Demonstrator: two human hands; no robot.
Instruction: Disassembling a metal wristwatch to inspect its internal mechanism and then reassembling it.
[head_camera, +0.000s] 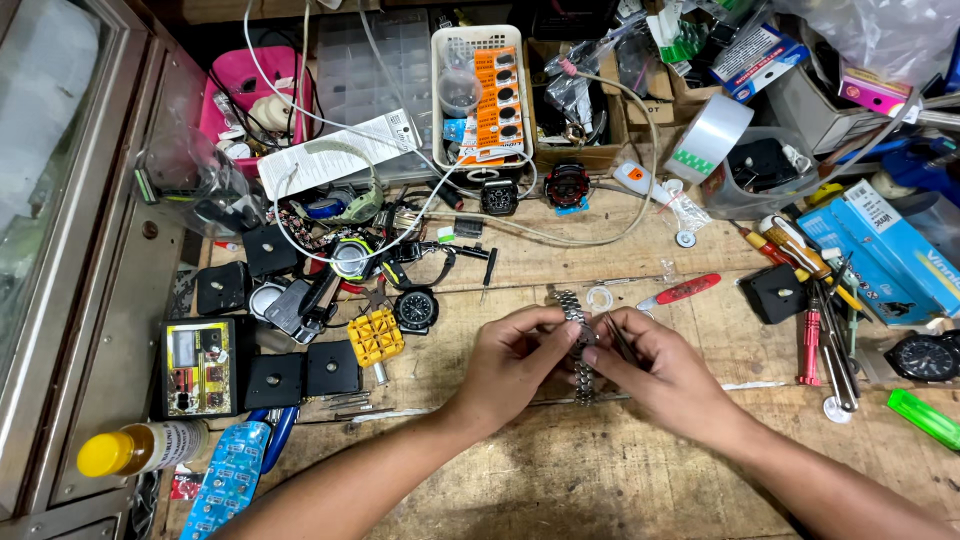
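Over the middle of a worn wooden workbench (600, 470), both my hands meet around a silver metal-link wristwatch (582, 385). My left hand (510, 362) pinches the watch at its case, with the bracelet running up and down between the fingers. My right hand (655, 365) steadies the other side and also holds a thin dark tool, like tweezers (620, 340), its tip against the watch. The watch face is hidden by my fingers.
Clutter rings the bench: black watches (415, 310), a yellow watch-holder block (375, 337), black square clock movements (300, 378), a red-handled tool (682, 291), screwdrivers (825, 335), a green lighter (925, 418), blue boxes (885, 255), a tape roll (710, 135), a yellow-capped bottle (140, 450).
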